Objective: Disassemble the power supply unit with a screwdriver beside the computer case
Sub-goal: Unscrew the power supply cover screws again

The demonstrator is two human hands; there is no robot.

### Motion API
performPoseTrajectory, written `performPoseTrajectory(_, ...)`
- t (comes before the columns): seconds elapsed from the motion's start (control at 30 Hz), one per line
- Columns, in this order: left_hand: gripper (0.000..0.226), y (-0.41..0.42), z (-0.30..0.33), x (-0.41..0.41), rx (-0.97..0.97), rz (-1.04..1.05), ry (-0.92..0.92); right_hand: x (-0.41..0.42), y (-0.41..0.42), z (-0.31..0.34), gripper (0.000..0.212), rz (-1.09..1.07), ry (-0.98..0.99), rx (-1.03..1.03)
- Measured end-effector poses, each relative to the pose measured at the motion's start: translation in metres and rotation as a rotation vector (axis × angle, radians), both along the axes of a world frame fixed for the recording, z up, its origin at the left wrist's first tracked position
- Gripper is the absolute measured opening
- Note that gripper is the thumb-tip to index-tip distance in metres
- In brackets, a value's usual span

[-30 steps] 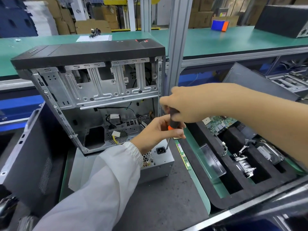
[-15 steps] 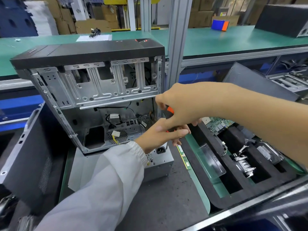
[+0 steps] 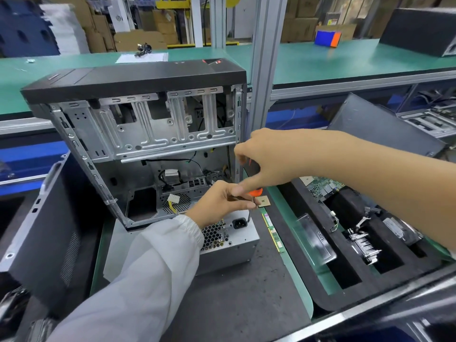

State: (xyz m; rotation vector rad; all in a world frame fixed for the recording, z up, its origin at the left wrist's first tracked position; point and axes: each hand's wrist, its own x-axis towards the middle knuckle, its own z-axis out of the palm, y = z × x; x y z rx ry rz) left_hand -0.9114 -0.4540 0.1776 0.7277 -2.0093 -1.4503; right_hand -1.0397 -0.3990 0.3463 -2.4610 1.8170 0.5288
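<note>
Dark surface (image 3: 222, 304) beside the computer case (image 3: 138, 124).
Right hand (image 3: 266, 159) grips the screwdriver (image 3: 254, 192); left hand (image 3: 219, 203) pinches its shaft over the power supply unit (image 3: 234, 240). Keep the tip seated squarely.

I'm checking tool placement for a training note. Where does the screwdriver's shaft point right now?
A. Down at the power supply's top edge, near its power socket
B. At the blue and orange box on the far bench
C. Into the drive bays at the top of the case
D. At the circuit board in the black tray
A: the screwdriver, held by both the right hand and left hand, has its shaft running down to the power supply beside the socket.
</note>
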Motion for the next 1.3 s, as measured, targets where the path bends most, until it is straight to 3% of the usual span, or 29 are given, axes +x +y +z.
performPoseTrajectory(0.1, 0.013, -0.001, -0.002, -0.005, -0.037, 0.025, -0.007, 0.001, -0.002, -0.003, 0.068, -0.119, 0.005, -0.130)
performPoseTrajectory(0.27, 0.017, 0.001, -0.006, -0.011, -0.082, 0.045, -0.020, -0.001, -0.002, -0.007, 0.048, -0.044, 0.061, -0.208)
performPoseTrajectory(0.4, 0.016, -0.003, -0.004, -0.005, -0.129, -0.042, -0.082, -0.001, 0.001, -0.002, 0.006, 0.104, 0.035, -0.072)
performPoseTrajectory(0.57, 0.008, -0.004, -0.005, -0.002, -0.098, -0.062, -0.098, -0.002, 0.002, 0.002, 0.028, 0.120, 0.004, 0.014)
performPoseTrajectory(0.7, 0.023, -0.004, -0.009, -0.006, -0.074, 0.025, -0.043, -0.004, 0.003, 0.003, 0.071, -0.074, 0.026, -0.038)
performPoseTrajectory(0.77, 0.012, -0.004, -0.013, -0.009, -0.093, 0.028, -0.063, -0.002, 0.002, 0.000, 0.068, -0.073, 0.108, -0.113)
performPoseTrajectory(0.83, 0.020, -0.002, -0.015, -0.013, -0.100, 0.039, -0.069, 0.000, 0.001, -0.004, 0.059, -0.017, 0.155, -0.144)
performPoseTrajectory(0.97, 0.022, -0.001, -0.015, -0.010, -0.102, 0.005, -0.094, 0.000, 0.003, 0.002, 0.009, 0.124, 0.101, -0.056)
performPoseTrajectory(1.13, 0.008, -0.001, -0.017, -0.001, -0.044, -0.039, -0.073, 0.002, 0.002, 0.002, 0.027, 0.166, 0.063, 0.004)
performPoseTrajectory(1.23, 0.011, -0.002, -0.015, -0.006, -0.050, 0.020, -0.060, 0.002, 0.000, 0.002, 0.058, 0.004, 0.050, 0.041)
performPoseTrajectory(1.3, 0.015, -0.002, -0.014, -0.010, -0.099, 0.024, -0.084, 0.004, 0.001, -0.001, 0.065, -0.056, 0.129, -0.040)
